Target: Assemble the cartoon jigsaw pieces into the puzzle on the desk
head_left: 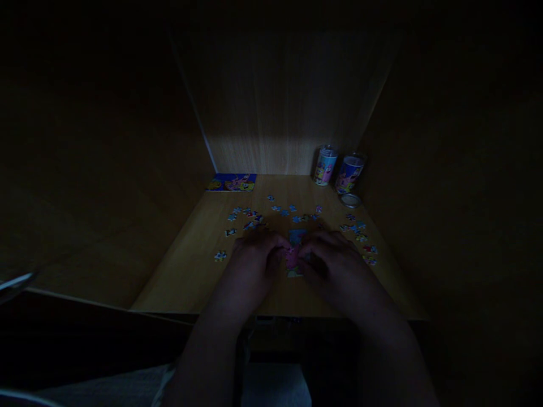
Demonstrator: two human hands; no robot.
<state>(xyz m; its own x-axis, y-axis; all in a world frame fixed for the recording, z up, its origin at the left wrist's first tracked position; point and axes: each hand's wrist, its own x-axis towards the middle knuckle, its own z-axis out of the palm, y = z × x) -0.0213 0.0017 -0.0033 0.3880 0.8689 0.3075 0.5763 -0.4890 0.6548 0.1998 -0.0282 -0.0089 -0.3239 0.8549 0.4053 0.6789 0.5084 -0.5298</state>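
Note:
A partly joined jigsaw puzzle (292, 259) with pink, blue and green parts lies on the wooden desk between my hands. My left hand (259, 255) is closed, its thumb and index finger pinched at the puzzle's left edge. From the other side my right hand (333, 259) closes its fingertips on the puzzle's right edge. Loose jigsaw pieces (284, 213) are scattered beyond my hands, and one piece (220, 256) lies left of my left hand. The dim light and my fingers hide the exact piece edges at the fingertips.
Two printed cans, one can (325, 166) and another can (349, 174), stand at the back right, with a round lid (350, 200) in front. A blue picture sheet (231, 182) lies at the back left. More pieces (361, 237) lie right. Wooden panels (271, 113) enclose the desk (182, 282).

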